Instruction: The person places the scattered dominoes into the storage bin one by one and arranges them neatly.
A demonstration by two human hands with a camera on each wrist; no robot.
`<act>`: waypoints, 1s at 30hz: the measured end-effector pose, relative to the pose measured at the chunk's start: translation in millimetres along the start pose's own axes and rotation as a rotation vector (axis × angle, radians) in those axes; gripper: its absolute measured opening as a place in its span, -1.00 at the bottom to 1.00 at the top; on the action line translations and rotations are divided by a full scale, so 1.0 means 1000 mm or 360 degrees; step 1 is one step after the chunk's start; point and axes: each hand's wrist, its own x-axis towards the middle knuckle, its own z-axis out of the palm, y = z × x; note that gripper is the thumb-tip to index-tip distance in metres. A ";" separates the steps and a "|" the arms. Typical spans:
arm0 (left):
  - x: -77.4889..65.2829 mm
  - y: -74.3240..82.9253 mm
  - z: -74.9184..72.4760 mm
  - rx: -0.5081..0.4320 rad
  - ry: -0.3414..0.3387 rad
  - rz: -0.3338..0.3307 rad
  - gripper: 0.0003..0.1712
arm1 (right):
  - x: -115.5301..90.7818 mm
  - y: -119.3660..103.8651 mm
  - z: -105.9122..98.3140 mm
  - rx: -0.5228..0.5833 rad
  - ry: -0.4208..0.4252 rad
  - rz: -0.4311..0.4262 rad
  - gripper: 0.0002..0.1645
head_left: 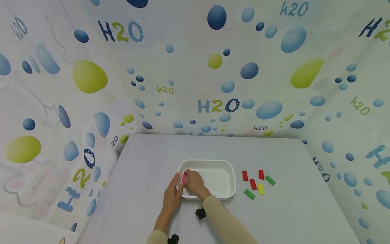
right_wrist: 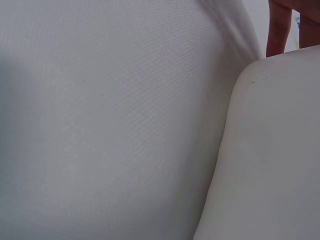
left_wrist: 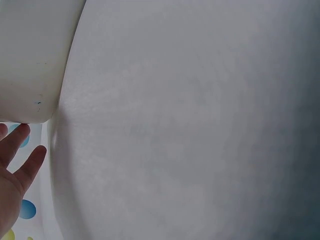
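Observation:
In the head view, a white rectangular tray [head_left: 219,162] sits on the table. My right hand [head_left: 195,183] reaches into its left end and pinches a small pinkish-red block [head_left: 184,178] by the left wall. My left hand [head_left: 172,200] is at the tray's left edge, its fingers along the outside and its thumb close to the block. Whether that thumb touches the block is unclear. The left wrist view shows the left fingers [left_wrist: 31,167] extended against the tray's outer side [left_wrist: 35,60]. Part of the right hand's fingers [right_wrist: 278,30] shows beyond the tray's corner [right_wrist: 270,100].
Several small flat blocks lie right of the tray: red ones [head_left: 253,184], green ones [head_left: 250,194] and a yellow one [head_left: 260,188]. The table has a pale cover [head_left: 289,210]. A patterned curtain [head_left: 189,67] hangs behind and at both sides.

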 end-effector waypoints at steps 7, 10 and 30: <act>0.000 0.002 -0.001 -0.0036 -0.0013 -0.0023 -0.43 | -0.004 -0.001 -0.004 0.0055 0.0012 -0.0003 -0.41; -0.001 0.002 -0.001 -0.0045 -0.0025 -0.0033 -0.42 | -0.005 0.000 -0.007 0.0063 0.0004 -0.0006 -0.40; -0.001 0.000 -0.002 -0.0042 -0.0101 -0.0093 -0.41 | -0.018 0.016 -0.048 0.0027 0.0163 -0.0086 -0.35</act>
